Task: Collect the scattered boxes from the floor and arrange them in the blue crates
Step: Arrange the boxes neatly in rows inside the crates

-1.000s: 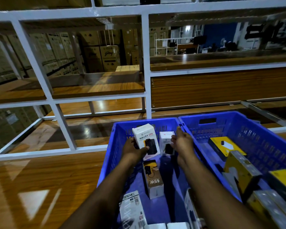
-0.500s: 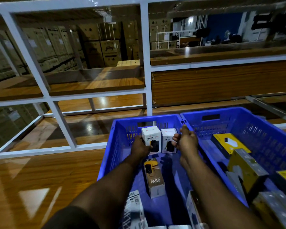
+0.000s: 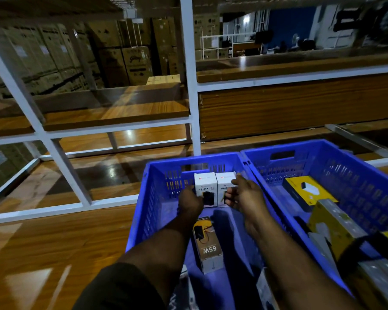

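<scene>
Gripping the left Halley 20K box (image 3: 205, 188) with left hand (image 3: 189, 201), right hand (image 3: 244, 195) pinching the adjoining Halley box (image 3: 225, 183) inside the left blue crate (image 3: 143, 211).

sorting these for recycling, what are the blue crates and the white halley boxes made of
Blue crates: most likely moulded plastic, given the slotted walls, cut-out handles and slight sheen. White Halley boxes: seemingly printed cardboard, smooth, with crisp folded edges.
</scene>
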Demonstrator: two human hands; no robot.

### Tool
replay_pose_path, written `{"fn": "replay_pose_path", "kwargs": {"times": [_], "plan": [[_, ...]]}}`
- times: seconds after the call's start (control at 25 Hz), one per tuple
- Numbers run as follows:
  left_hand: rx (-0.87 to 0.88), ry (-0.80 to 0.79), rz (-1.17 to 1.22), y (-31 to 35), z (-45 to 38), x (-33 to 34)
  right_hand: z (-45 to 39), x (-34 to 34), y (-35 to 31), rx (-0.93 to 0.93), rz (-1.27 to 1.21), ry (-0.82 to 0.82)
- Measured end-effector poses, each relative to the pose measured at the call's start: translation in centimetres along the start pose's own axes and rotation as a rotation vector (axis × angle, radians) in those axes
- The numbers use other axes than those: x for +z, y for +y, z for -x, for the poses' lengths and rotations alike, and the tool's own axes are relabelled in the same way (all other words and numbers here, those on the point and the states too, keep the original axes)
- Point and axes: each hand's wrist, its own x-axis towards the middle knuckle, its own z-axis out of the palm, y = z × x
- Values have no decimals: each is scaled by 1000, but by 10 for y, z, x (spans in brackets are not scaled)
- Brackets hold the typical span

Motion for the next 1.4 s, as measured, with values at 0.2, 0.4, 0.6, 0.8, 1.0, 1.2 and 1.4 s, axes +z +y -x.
{"fn": "replay_pose_path", "kwargs": {"times": [0.2,0.4,0.6,0.8,1.0,1.2,1.4], "plan": [[-48,-278,-118,-2,-13,-16,3,6,5,2,297,-145],[-106,-252,-97,14,-3,-61,4,6,6,22,835,-275],[-157,-211,139,23,27,-102,27,35,-11,-87,1707,-501],[-203,-204,227,19,44,-111,30,61,23,57,1868,-609],[-237,-181,228,6,54,-108,15,52,72,112,1737,-369],[-239,-120,202,7,55,-110,7,50,29,116,1297,-248],[-262,-290,369,23,69,-109,7,15,-24,212,656,-405]]}}
